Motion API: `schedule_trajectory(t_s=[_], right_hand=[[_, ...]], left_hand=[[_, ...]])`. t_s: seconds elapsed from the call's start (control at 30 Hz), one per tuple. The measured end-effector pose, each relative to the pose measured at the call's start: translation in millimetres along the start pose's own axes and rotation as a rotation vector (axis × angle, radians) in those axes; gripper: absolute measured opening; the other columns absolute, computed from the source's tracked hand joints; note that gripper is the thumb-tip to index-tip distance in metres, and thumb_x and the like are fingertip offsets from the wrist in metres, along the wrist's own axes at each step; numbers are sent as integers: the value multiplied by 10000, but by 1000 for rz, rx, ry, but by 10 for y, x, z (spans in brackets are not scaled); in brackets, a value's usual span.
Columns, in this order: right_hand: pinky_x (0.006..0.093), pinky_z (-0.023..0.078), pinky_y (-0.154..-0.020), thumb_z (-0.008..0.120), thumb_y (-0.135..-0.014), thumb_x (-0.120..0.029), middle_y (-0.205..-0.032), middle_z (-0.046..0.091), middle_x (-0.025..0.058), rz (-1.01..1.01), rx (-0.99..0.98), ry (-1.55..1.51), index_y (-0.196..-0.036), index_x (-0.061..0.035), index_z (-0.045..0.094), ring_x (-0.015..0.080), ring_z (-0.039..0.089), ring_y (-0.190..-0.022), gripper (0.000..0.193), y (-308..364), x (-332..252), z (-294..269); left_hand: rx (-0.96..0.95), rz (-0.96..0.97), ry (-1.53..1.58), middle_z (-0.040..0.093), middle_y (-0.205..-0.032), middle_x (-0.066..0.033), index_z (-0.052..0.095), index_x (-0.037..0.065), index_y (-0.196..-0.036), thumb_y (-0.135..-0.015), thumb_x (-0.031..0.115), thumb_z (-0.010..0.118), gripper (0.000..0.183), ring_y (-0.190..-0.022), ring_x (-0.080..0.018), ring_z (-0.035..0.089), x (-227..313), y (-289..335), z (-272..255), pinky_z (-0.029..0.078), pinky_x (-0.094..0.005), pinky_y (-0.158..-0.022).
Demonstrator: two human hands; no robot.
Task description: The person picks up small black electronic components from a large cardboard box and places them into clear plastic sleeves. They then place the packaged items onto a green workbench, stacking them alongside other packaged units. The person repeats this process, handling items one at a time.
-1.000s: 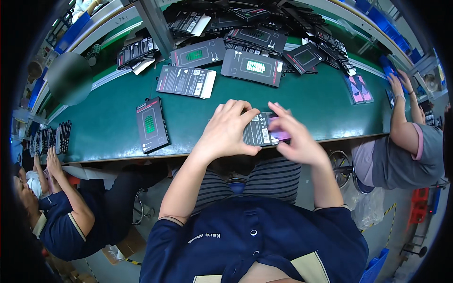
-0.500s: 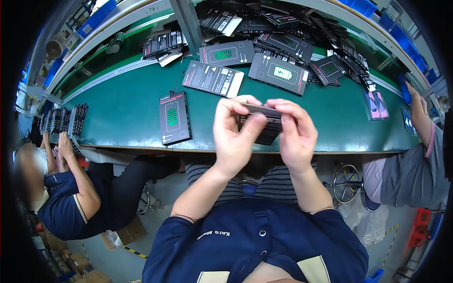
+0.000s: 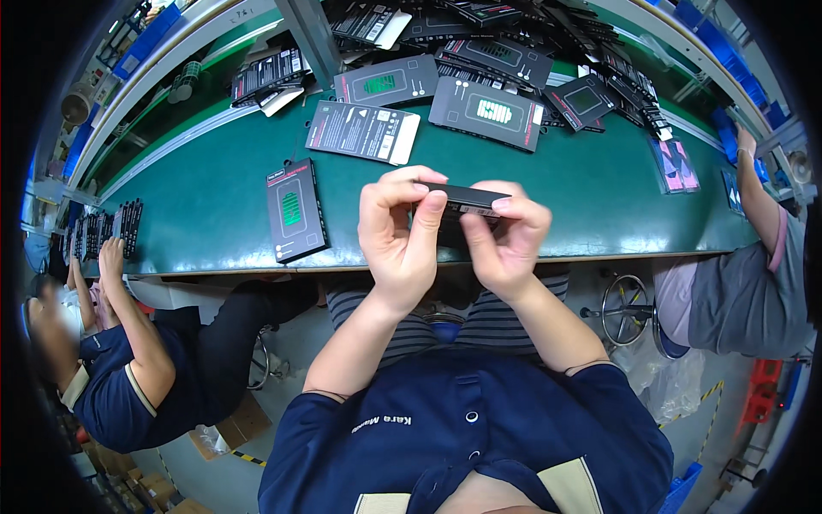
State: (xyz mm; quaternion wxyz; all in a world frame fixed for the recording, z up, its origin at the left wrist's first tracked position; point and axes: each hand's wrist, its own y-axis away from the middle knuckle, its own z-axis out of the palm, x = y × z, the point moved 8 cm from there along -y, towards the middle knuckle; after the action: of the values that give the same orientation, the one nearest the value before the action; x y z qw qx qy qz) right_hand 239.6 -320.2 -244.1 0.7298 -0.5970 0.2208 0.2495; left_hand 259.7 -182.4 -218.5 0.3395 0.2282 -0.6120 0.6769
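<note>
A thin black cardboard box (image 3: 463, 197) is held up over the table's near edge, one narrow dark edge uppermost. My left hand (image 3: 396, 233) grips its left end, thumb on the near side and fingers behind. At the other end, my right hand (image 3: 507, 244) holds it between thumb and fingers, the thumb low against the near face. A white label strip shows on that face; most of the rest is hidden by my hands and shadow. To the left of my left hand, a similar black box with a green battery picture (image 3: 294, 210) lies on the green tabletop (image 3: 205, 218).
Beyond my hands lie a box with its printed back up (image 3: 362, 132), several more boxes and a heap of them (image 3: 591, 51). A metal post (image 3: 308, 38) rises at the back. Pink-and-blue packets (image 3: 676, 165) lie right. Co-workers (image 3: 141, 360) sit at both sides.
At the top of the held box, a greyish flap with a pale edge now appears as a flat dark edge. My right thumb has moved down and left. The whole view has shifted slightly.
</note>
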Motion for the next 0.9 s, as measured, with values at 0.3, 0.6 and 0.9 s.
schedule_trajectory(t_s=[0.3,0.6,0.9], right_hand=[[466,478,-927,745,-804,-176,-1127,691,94,-434,-512,498,-800,-80,546,297,658,-1066,221,65,-403,629],[536,241,-1169,567,-919,-555,-1467,437,256,113,-821,1069,-1444,10,406,377,358,-1415,788,-21,674,719],[445,459,-874,688,-815,-224,-880,714,150,6,-534,1148,-891,-70,736,341,652,-873,178,-604,-19,-807]], left_hand=[[196,-799,406,421,-1472,-160,328,63,-1497,-1013,124,527,527,-1282,-263,496,-258,156,-629,393,-357,-1065],[84,-253,-1485,498,-1390,-228,582,-1,-1286,-883,53,661,414,-1233,-370,520,118,-40,-1551,431,-422,-1020],[-690,19,-1244,525,-1358,-184,576,118,-1359,-870,421,678,584,-1255,-396,462,-273,171,55,325,-531,-1089]])
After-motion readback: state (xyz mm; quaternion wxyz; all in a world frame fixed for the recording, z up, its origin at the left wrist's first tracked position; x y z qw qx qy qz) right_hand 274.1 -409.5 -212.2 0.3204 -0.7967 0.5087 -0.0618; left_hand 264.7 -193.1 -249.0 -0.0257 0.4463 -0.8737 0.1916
